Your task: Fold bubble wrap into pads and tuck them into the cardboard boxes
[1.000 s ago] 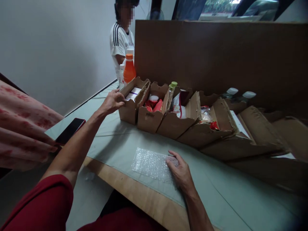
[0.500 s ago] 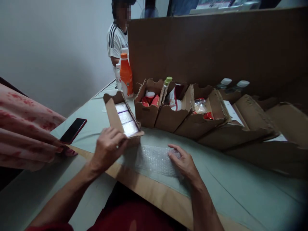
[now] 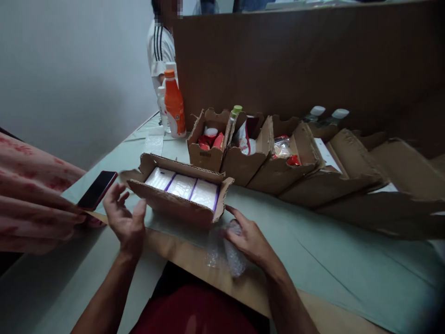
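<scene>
A narrow open cardboard box (image 3: 174,206) stands lengthwise in front of me, and three white plastic-wrapped packs (image 3: 182,185) with purple edges lie in a row inside it. My left hand (image 3: 125,215) is just off the box's left end, palm up, fingers apart, holding nothing. At the other end, my right hand (image 3: 245,236) grips a crumpled piece of clear bubble wrap (image 3: 233,260) that hangs toward the table's front edge. The forefinger of that hand points to the box's lower right corner; whether it touches the cardboard I cannot tell.
Several cardboard bins (image 3: 239,164) with packets line the back, before a tall cardboard panel (image 3: 299,60). An orange bottle (image 3: 174,106) stands back left near a clear plastic piece (image 3: 154,140). A phone (image 3: 97,190) lies at the left edge. A person (image 3: 160,46) stands beyond.
The box has turned from pointing away to lying crosswise. My left hand has let go of it and moved left. My right hand has bunched up the bubble wrap, which was flat.
</scene>
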The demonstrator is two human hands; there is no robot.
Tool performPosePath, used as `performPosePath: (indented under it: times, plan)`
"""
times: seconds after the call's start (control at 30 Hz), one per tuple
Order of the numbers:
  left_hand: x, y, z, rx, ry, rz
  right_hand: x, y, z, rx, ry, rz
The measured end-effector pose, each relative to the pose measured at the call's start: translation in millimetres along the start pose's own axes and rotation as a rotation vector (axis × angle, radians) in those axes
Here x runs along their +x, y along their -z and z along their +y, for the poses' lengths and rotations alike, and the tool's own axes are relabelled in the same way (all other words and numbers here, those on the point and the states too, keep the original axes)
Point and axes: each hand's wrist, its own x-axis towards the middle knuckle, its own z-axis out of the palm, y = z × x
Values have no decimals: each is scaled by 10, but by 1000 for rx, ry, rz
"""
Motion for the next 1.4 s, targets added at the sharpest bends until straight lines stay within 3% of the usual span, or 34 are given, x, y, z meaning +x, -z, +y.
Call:
performPosePath:
  times: [0.1,0.17,0.23,0.33,0.43,0.53,0.67,0.8,0.9,0.97,1.0,1.07,1.13,1.23,1.33,1.4]
  plan:
    - [74,-18,-431,-29,272,-190,134,-279,-107,-30,25,20]
    - [24,-104,-491,-67,304,-248,164,-396,-133,-84,30,106]
    - [-94,-201,-398,-97,282,-252,133,-418,-99,-118,11,195]
    - [-317,-362,-145,-160,319,-291,-3,-256,53,-143,-67,256]
    - [-478,-598,49,-269,354,-378,-128,47,252,-179,-163,273]
    - [-521,-887,118,-298,324,-423,-119,306,396,-227,-234,373]
    - [-482,-1145,86,-252,265,-437,19,427,460,-257,-254,483]
    - [-509,-1080,36,-214,259,-433,-72,439,489,-177,-227,540]
    - [-635,-847,110,-147,176,-357,-349,485,475,-98,-217,568]
    - [-732,-681,246,-142,64,-375,-539,514,401,-29,-215,551]
    - [-771,-618,332,-154,12,-447,-613,518,342,17,-206,517]
    - [-812,-562,501,-207,-55,-701,-706,499,199,129,-168,396]
    - [-806,-600,613,-274,-74,-985,-744,456,60,237,-106,244]
    - [-742,-733,626,-373,-65,-1302,-785,412,-62,354,-33,77]
    - [-666,-777,584,-416,-66,-1513,-871,437,-72,442,-8,54]
    - [-623,-730,623,-441,-64,-1544,-943,474,-66,495,7,36]
